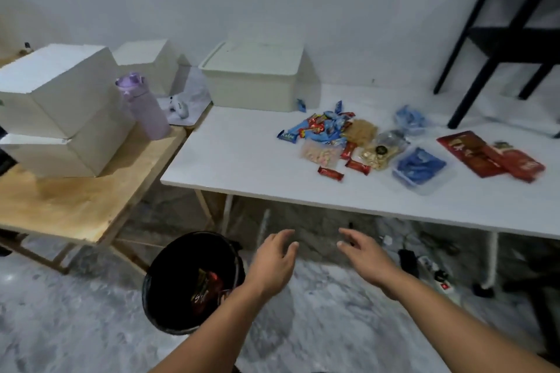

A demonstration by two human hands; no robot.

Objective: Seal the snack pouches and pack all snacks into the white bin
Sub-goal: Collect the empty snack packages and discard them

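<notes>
Black chair (pixel 512 39) cut off right, pouch (pixel 382 150) contents blurred

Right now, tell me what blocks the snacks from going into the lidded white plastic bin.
The white plastic bin has its lid on, so nothing can drop in yet. The heap of wrapped snacks lies beside it on the white table; no object stands between them.

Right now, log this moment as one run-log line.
left hand: open, empty | right hand: open, empty | snacks: loose on white table | white bin: lidded
</notes>
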